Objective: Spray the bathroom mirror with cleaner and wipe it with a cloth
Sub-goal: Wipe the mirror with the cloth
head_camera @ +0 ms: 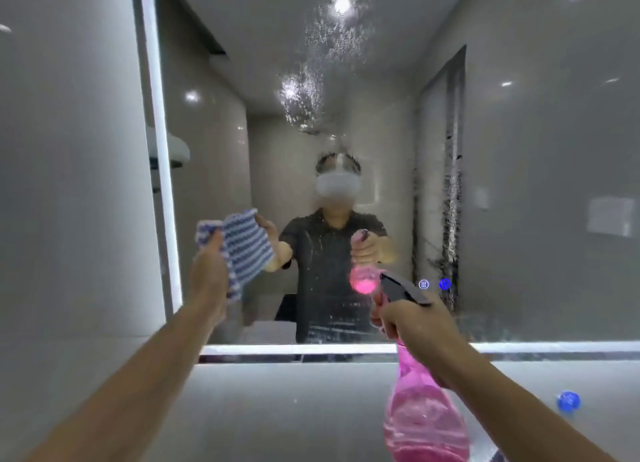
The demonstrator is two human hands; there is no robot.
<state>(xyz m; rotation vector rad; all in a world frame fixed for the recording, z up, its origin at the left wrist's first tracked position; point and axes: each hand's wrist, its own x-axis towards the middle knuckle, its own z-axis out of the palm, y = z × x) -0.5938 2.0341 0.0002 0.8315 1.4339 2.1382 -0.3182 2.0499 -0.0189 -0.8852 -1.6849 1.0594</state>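
The left hand [207, 271] is reaching up towards the mirror [381, 132] and is gripping a blue-and-white striped cloth [206, 228], with the fingers curled round a bunched fold. One part of the cloth is sticking out above the fingertips, and a loose strip is hanging down just right of the palm. Whether the cloth is touching the glass is hard to tell, since its reflection is lying right against it. The right hand [412, 326] is clasping the neck of a pink spray bottle [422, 423], its fingers wrapped tightly round it. The bottle's translucent body is hanging below the fist, and the dark trigger head [405, 288] is jutting out above the knuckles and pointing at the glass. The trigger finger seems to be lying under the head, though the blur is leaving that uncertain. Well above both sets of fingers, clusters of spray droplets [332, 29] are clinging to the upper glass. More streaks are running down the lower pane beyond the right fingertips. Just right of the trigger head, two small blue touch icons [445, 284] are glowing on the mirror. A lit strip [294, 349] is shining along the mirror's lower edge, between the two wrists. Far to the right of the bottle, below the mirror, a small blue round object [568, 401] is showing.
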